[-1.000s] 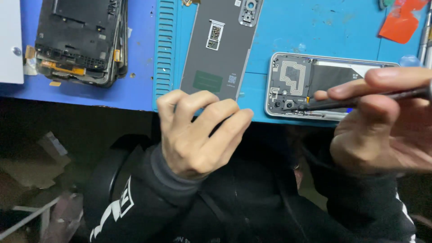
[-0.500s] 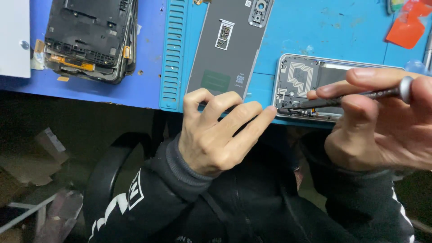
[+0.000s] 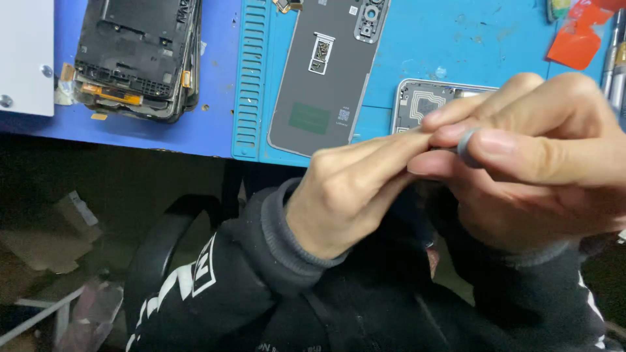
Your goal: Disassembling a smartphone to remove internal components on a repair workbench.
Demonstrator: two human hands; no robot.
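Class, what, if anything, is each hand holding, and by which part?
The right hand pinches a slim grey metal tool near its round end cap. The left hand touches its fingertips there; whether it grips is unclear.

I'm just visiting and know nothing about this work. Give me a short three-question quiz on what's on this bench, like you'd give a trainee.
1. True or false: the right hand holds a slim tool with a grey round end.
2. What lies on the mat nearest the left hand? A) grey phone back cover B) a mug C) scissors
3. What colour is the mat?

Key: 1 true. 2 A. 3 blue.
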